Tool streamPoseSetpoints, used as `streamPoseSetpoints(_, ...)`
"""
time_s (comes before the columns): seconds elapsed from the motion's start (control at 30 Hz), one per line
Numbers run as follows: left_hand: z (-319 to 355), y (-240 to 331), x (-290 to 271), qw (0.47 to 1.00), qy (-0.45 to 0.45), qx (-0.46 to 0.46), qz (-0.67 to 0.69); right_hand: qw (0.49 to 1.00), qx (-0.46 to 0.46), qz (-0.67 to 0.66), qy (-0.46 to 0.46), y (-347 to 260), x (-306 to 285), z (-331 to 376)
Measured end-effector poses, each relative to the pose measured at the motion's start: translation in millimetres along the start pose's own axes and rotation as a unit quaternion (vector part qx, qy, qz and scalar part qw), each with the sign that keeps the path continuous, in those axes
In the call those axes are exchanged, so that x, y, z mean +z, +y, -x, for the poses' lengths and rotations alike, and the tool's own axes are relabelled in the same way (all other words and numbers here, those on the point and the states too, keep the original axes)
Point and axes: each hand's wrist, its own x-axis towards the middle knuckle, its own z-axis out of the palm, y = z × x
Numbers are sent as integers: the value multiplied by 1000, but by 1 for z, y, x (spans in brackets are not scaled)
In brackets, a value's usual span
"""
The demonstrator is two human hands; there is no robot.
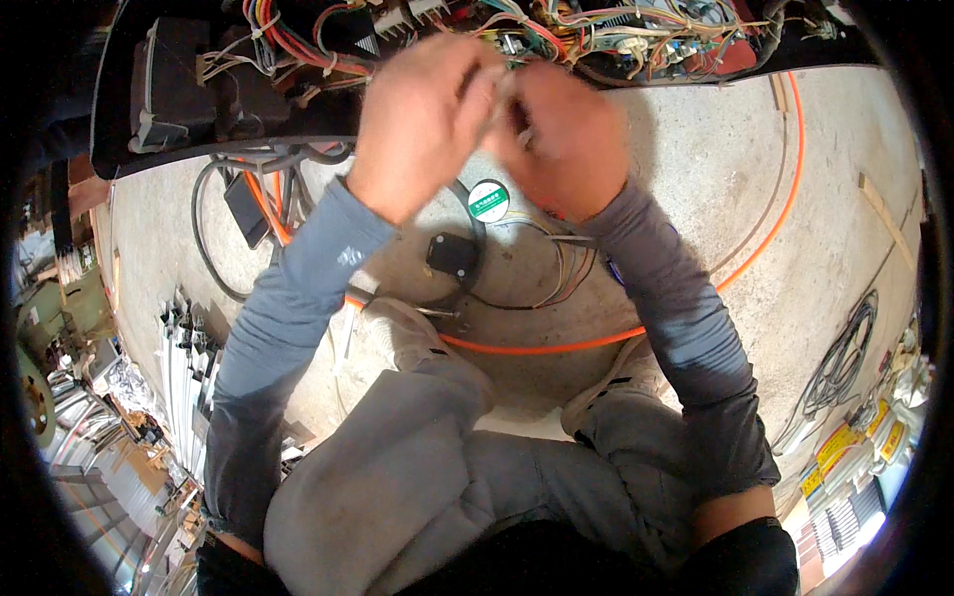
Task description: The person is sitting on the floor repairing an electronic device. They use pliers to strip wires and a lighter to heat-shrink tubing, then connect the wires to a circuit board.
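My left hand (425,124) and my right hand (568,139) meet at the front edge of a dark housing (179,89) full of wiring. The fingers of both are curled and pressed together, blurred by motion. Something small and pale seems pinched between the fingertips, but I cannot make out what it is. Just behind and beside the hands run bundles of coloured wires (651,45) with connectors. On the floor below the hands sits a round object with a green and white label (489,201). Thin loose wires (561,268) trail over the concrete near it.
An orange hose (556,348) curves across the floor past my shoes. Near it lie a small black box (452,255), a dark flat device (246,211) and black cables (204,233). Metal profiles (187,368) stand at left; a coiled cable (840,358) lies at right.
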Motion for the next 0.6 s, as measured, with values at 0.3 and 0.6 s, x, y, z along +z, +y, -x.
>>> streamPoseSetpoints(0.3, 18, -1, 4, 997, -3, -64, 38, 993, 102, -40, -47, 7, -22, 23)
streamPoseSetpoints(0.6, 16, 3, 15, 987, 16, -101, 127, 932, 262, -244, 59, 13, -5, 8)
